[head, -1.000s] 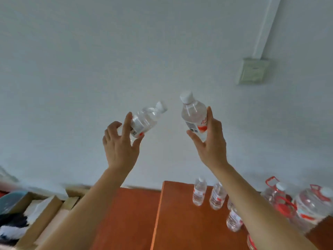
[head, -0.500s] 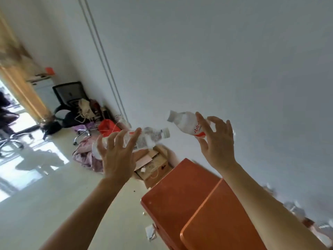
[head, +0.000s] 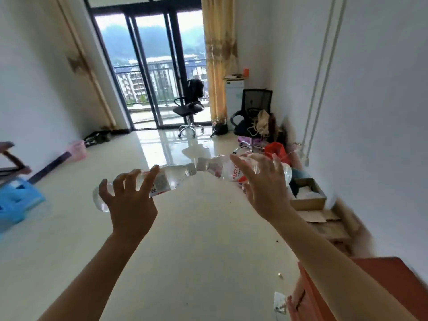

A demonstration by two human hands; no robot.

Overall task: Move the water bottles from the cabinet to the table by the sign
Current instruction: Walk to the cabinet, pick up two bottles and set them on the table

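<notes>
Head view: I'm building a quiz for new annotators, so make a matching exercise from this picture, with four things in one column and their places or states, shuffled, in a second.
Things
1. bottle in the left hand
2. black swivel chair
3. cardboard box
4. orange cabinet

Places or states
A. open, on the floor by the right wall
B. bottom right corner of the view
C. gripped lying sideways, cap toward the other bottle
D. in front of the balcony doors

Pairs: 1-C, 2-D, 3-A, 4-B
</notes>
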